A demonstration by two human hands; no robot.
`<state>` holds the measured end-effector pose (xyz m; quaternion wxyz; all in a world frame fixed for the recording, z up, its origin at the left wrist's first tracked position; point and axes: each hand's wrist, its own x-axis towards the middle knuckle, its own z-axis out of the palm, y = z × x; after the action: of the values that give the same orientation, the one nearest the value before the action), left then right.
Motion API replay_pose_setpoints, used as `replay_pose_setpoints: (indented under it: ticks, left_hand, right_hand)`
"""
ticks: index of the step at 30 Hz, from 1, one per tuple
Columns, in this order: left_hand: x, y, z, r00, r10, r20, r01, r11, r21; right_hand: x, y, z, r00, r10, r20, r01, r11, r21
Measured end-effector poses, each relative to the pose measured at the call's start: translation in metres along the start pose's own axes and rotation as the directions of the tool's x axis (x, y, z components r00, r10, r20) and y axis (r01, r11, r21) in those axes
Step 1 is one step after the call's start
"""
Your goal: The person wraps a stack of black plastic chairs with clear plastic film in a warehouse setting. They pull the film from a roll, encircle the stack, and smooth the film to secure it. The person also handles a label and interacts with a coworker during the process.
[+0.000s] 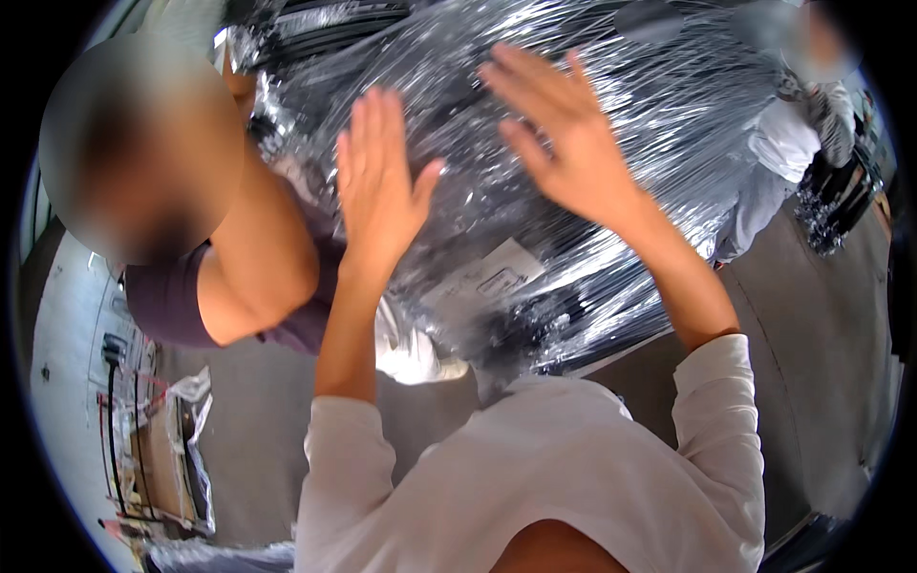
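A large bundle (pixel 678 143) of dark, long pieces is wrapped in shiny clear stretch film and fills the area ahead of me. My left hand (pixel 380 186) is held over its near left side, fingers straight and thumb apart, holding nothing. Farther to the right, my right hand (pixel 568 138) is spread over the film, slightly blurred, and also holds nothing. Whether either palm touches the film I cannot tell. Below and between the hands, a pale paper sheet (pixel 485 282) with a label lies on the bundle's near side, under or against the film.
Close on my left stands a person in a dark shirt, one bent arm (pixel 263 258) raised beside the bundle. Another person in a white top (pixel 788 138) is at the far right. A rack (pixel 158 444) with cardboard and loose plastic stands at the lower left on grey floor (pixel 248 411).
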<state>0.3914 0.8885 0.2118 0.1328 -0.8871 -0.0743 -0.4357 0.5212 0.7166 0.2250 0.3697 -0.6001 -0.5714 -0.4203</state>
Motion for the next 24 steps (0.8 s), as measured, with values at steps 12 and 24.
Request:
replay_pose_setpoints:
  ticks: [12,24]
  left_hand:
    - [-0.030,0.018,-0.010,0.977,-0.194,-0.088,0.206,0.965,0.163]
    - [-0.239,0.188,-0.026,0.876,-0.090,0.474,0.376,0.743,-0.554]
  right_hand:
    - [-0.034,-0.028,-0.015,0.983,0.180,-0.038,-0.140,0.868,0.477]
    - [-0.177,-0.118,-0.072,0.840,0.309,0.445,-0.541,0.440,0.717]
